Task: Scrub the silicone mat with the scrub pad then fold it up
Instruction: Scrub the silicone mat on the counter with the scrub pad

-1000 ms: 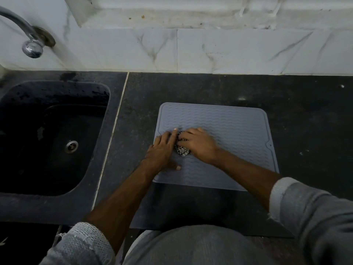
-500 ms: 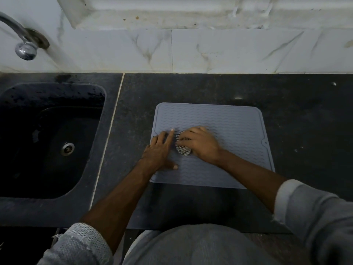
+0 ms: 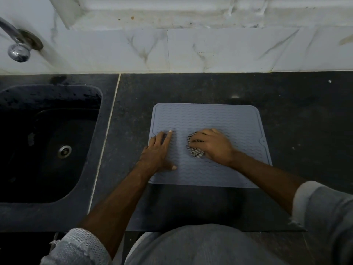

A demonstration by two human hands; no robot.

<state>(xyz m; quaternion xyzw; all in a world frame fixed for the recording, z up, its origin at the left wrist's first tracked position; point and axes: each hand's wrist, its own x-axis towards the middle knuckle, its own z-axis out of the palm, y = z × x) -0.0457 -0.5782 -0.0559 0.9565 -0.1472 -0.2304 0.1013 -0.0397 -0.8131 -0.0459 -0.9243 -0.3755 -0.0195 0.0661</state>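
A grey silicone mat (image 3: pixel 206 115) with wavy ridges lies flat on the dark counter, unfolded. My left hand (image 3: pixel 159 152) rests flat on the mat's left edge, fingers straight, thumb spread toward me. My right hand (image 3: pixel 212 145) lies over a checkered scrub pad (image 3: pixel 194 152) near the mat's middle, its fingers curled over the pad and pressing it onto the mat. Most of the pad is hidden under that hand.
A black sink (image 3: pixel 49 142) with a metal drain (image 3: pixel 64 151) sits to the left, a chrome tap (image 3: pixel 18 48) above it. The dark stone counter (image 3: pixel 296 121) runs right of the mat. A white marble wall (image 3: pixel 210 50) stands behind.
My right hand has slid the scrub pad to the right, away from my left hand. A gap has opened between the two hands. The left hand stays at the mat's left edge.
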